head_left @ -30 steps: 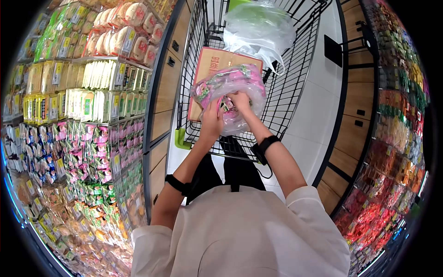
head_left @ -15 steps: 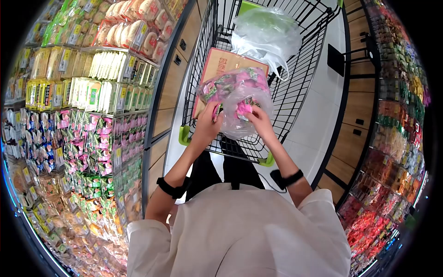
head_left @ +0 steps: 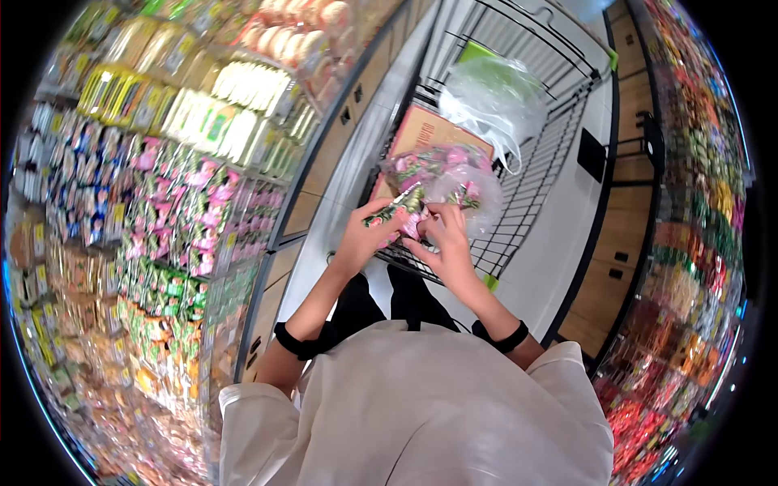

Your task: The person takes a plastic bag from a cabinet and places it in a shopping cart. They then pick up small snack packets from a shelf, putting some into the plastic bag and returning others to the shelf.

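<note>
In the head view, my left hand [head_left: 366, 236] is closed around pink-and-green snack packets [head_left: 397, 212] in front of the cart. Close beside it, my right hand [head_left: 446, 243] has its fingers curled and its thumb stretched toward the same packets, at their pink end; blur hides the exact grip. Just beyond both hands, a clear plastic bag [head_left: 476, 188] with more such packets inside lies over a brown cardboard box [head_left: 444, 134]. Box and bag are in a black wire shopping cart [head_left: 539, 166].
Farther up the cart lies a translucent plastic bag [head_left: 494, 93] with white handles. Shelves of packaged snacks [head_left: 174, 194] rise at left, and more packed goods [head_left: 689, 243] line the right above wooden cabinets [head_left: 620, 235]. Pale floor [head_left: 559, 235] runs beside the cart.
My left hand has brought packets out toward me, away from the bag. My right hand has come out of the bag's opening and closer to my left. The view has turned.
</note>
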`<state>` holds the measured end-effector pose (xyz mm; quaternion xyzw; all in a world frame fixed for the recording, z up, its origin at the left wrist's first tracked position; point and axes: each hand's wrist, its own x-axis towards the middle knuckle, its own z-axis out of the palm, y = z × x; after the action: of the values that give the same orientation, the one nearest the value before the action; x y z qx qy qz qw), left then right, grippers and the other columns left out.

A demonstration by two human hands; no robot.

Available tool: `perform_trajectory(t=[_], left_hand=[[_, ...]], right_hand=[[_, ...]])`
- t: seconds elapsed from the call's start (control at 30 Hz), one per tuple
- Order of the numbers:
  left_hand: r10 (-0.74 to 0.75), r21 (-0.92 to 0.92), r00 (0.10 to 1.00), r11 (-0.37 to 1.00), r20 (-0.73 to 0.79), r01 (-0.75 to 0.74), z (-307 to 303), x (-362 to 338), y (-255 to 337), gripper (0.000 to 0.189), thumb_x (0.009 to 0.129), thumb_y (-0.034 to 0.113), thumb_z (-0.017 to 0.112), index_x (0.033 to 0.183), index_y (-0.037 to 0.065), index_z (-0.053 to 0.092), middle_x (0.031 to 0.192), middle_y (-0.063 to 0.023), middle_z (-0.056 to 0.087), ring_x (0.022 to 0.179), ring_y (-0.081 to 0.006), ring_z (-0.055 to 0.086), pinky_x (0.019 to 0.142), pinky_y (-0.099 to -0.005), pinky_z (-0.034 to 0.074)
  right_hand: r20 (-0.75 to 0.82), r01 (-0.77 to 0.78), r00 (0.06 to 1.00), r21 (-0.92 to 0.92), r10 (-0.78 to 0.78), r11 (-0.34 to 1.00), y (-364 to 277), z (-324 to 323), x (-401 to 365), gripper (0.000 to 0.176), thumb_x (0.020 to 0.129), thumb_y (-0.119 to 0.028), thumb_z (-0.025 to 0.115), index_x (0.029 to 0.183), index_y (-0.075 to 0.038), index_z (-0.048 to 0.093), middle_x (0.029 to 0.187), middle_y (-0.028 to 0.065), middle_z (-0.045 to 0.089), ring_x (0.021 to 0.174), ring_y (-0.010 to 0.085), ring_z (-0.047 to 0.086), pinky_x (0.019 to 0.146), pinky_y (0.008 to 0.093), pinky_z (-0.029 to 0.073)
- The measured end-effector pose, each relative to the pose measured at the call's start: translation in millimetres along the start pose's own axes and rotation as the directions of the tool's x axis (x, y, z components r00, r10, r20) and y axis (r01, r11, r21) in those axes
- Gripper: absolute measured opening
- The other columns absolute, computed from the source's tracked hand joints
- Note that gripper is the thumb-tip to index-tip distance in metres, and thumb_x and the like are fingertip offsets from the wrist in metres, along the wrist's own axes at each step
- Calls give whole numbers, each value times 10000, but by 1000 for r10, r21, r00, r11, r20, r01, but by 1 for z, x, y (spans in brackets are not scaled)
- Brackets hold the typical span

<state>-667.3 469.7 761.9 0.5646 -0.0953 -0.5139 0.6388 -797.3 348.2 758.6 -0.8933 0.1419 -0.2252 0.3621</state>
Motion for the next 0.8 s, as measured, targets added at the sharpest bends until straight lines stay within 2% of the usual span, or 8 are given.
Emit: perform_trajectory(t=[0.03,0.1,0.17,0.23,0.53,0.63,0.77,0.8], left_hand=[[-15,-75,999,997,-41,12,-12,-8,2,346,830,119,652,1118,-45,549,932,-47,633,796,-78,592,680,-222,478],[38,-125,997,991,-64,-46,-38,-20,1,364,828,128,658,1110,-74,546,942,-63,637,805,-78,592,669,-218,474],[65,-105,992,992,-108,-76,-58,-36,4,357,828,139,661,1095,-73,557,949,-61,633,820,-71,584,671,-210,468],[102,53,986,994,-134,-96,-77,-51,8,309,821,143,670,1065,-29,589,932,-17,616,814,-56,554,675,-199,459],[512,319,791,852,-334,-416,-160,-104,-6,240,811,123,658,996,-17,598,776,-65,610,696,-62,514,620,-235,439],[494,376,786,854,-372,-359,-184,-130,1,241,810,122,658,995,-22,597,755,-71,606,674,-65,514,601,-233,430],[486,261,738,874,-468,-410,-205,-160,15,261,801,140,671,985,-26,588,751,-47,606,659,-69,508,582,-233,424],[407,180,799,913,-443,-366,-216,-168,19,310,804,142,684,1052,-18,588,917,-24,613,825,-61,528,677,-221,464]], right_hand=[[5,1,1000,45,-1,999,-6,7,4,230,696,-53,715,830,-18,531,1016,140,526,929,284,518,796,357,433],[139,-360,926,607,351,708,-16,26,13,279,764,-71,699,954,-43,497,1013,84,555,942,154,528,800,300,436],[333,-492,855,765,398,416,-27,45,26,256,796,-37,663,1005,-37,516,979,56,581,903,114,545,778,250,435],[527,-633,773,679,353,373,-39,56,33,258,804,16,622,1041,-14,527,976,51,600,897,101,562,806,239,446],[685,-689,697,557,213,465,-115,132,63,198,832,-22,608,1027,7,585,909,18,641,776,58,581,692,203,461],[797,-705,580,390,166,592,-131,150,71,179,842,-90,631,985,15,608,851,14,638,741,45,563,662,200,441],[759,-615,648,472,63,631,-168,175,80,196,831,-100,647,988,10,605,834,4,631,731,44,559,643,207,446],[787,-631,616,475,24,613,-180,178,83,259,812,-77,662,1040,9,575,844,-6,625,732,43,556,646,199,438]])
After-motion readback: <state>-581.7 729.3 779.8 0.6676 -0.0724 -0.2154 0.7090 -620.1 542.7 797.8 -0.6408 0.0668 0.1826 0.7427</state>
